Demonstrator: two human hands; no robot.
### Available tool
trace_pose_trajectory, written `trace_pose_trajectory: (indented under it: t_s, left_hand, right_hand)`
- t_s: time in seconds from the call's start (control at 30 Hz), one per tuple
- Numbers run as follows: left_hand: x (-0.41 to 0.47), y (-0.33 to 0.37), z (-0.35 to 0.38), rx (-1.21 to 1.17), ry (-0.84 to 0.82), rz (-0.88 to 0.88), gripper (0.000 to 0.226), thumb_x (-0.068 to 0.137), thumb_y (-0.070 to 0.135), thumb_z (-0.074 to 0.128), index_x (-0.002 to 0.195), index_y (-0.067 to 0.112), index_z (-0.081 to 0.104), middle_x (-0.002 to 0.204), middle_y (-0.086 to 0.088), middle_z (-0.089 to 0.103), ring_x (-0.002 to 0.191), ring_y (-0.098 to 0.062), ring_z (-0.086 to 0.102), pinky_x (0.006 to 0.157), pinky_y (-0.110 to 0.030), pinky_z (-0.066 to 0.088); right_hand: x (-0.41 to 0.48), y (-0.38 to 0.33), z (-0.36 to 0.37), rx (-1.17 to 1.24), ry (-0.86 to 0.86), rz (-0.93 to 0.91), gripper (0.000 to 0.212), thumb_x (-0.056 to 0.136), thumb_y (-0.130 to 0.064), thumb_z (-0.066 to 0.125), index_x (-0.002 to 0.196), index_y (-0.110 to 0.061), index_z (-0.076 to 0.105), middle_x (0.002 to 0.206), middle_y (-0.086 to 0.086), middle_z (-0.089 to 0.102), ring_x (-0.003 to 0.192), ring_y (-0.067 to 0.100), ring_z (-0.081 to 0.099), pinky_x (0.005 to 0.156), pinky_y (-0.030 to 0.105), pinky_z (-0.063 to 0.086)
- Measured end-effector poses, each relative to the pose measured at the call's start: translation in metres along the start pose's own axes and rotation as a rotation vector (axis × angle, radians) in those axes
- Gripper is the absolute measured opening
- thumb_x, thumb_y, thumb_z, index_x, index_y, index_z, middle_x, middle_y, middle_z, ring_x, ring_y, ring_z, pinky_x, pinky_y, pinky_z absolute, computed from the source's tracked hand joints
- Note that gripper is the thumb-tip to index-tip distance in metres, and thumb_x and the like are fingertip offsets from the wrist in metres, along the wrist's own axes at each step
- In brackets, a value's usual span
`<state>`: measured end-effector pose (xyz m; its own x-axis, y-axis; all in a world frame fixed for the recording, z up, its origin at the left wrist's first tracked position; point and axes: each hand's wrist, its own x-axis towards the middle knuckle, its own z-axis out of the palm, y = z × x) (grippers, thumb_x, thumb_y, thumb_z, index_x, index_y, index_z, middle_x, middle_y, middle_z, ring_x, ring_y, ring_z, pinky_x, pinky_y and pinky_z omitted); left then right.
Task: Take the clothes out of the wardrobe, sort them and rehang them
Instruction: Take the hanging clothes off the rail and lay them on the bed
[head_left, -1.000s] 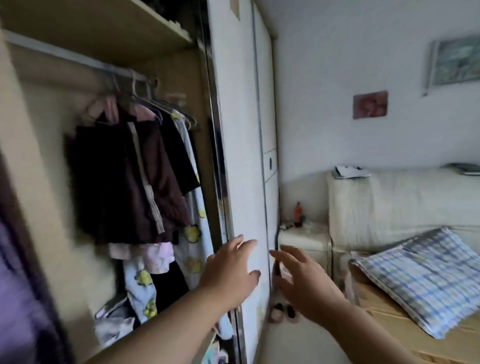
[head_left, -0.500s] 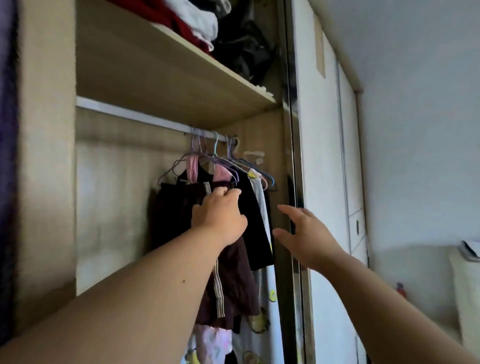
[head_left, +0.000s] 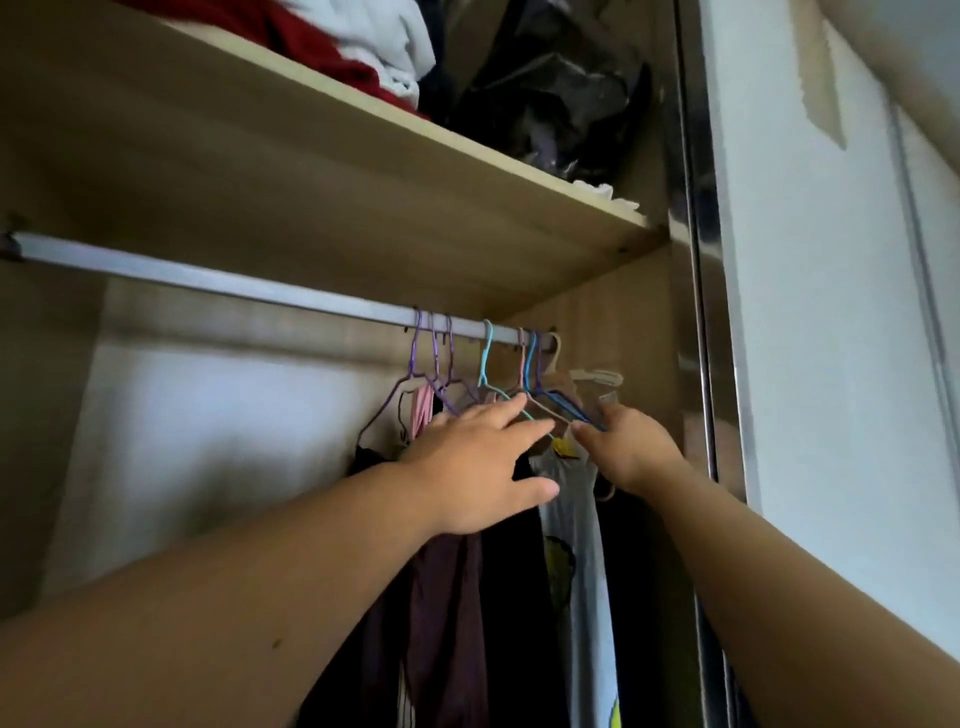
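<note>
Head view: left hand spread open against the dark hanging clothes; right hand at the coloured wire hangers on the grey metal rail, grip indeterminate. Removal stage just beginning. Next: lift hooks clear of rail.

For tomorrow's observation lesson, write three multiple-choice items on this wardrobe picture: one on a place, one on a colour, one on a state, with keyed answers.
1. Where do the hangers bunch on the rail?
A. right end
B. left end
C. middle

2. What colour is the folded cloth on the shelf, left of the white one?
A. green
B. red
C. yellow

3. What is the left hand doing?
A. resting on the shelf
B. hanging at the person's side
C. reaching into the hung clothes

Answers: 1 A, hooks crowd by the right wall; 2 B, it shows deep red; 3 C, fingers spread among the hangers.
</note>
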<state>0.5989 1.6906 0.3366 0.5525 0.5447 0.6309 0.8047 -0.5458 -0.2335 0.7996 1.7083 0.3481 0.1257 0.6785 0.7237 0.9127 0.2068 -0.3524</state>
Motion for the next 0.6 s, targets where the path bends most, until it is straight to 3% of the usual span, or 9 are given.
trace_pose_trajectory:
  t_s: [0.1,0.27,0.37,0.47,0.6]
  left_hand:
    - [0.011,-0.007,0.004,0.052,-0.059,-0.103,0.072,0.083,0.073,0.036,0.146,0.042,0.019,0.16,0.007,0.005,0.144,-0.02,0.015,0.114,-0.05,0.019]
    - [0.013,-0.017,0.015,-0.021,0.026,-0.227,0.071,0.082,0.073,0.039,0.144,0.04,0.028,0.157,0.004,0.021,0.143,-0.018,0.02,0.113,-0.034,0.02]
    - [0.012,-0.018,0.019,-0.048,0.03,-0.293,0.071,0.082,0.073,0.04,0.144,0.04,0.029,0.156,-0.001,0.022,0.143,-0.021,0.018,0.115,-0.035,0.019]
    - [0.012,-0.02,0.018,-0.071,0.007,-0.368,0.073,0.082,0.075,0.037,0.145,0.04,0.026,0.157,-0.004,0.019,0.144,-0.024,0.016,0.116,-0.041,0.019]
    - [0.007,-0.021,0.013,-0.111,0.015,-0.413,0.073,0.083,0.072,0.04,0.146,0.039,0.025,0.157,-0.005,0.021,0.144,-0.021,0.018,0.116,-0.037,0.021]
  right_hand:
    - [0.037,0.005,0.014,-0.043,-0.075,0.048,0.038,0.094,-0.039,0.049,0.109,-0.005,0.059,0.112,0.019,0.063,0.105,0.035,0.058,0.073,0.028,0.038]
    - [0.069,0.006,0.033,-0.251,-0.239,-0.026,0.035,0.097,-0.021,0.042,0.127,-0.007,0.054,0.125,0.018,0.056,0.112,0.031,0.056,0.085,0.03,0.046]
    - [0.071,0.006,0.038,-0.169,-0.212,-0.055,0.033,0.097,-0.021,0.042,0.121,-0.005,0.057,0.12,0.019,0.059,0.109,0.032,0.057,0.085,0.03,0.046]
    - [0.067,0.004,0.042,0.067,-0.144,-0.071,0.033,0.097,-0.029,0.046,0.112,-0.004,0.063,0.11,0.02,0.065,0.101,0.033,0.06,0.081,0.033,0.048]
    - [0.058,-0.02,0.044,0.198,-0.123,-0.21,0.038,0.099,-0.031,0.042,0.097,-0.001,0.065,0.1,0.023,0.066,0.096,0.036,0.061,0.075,0.033,0.044]
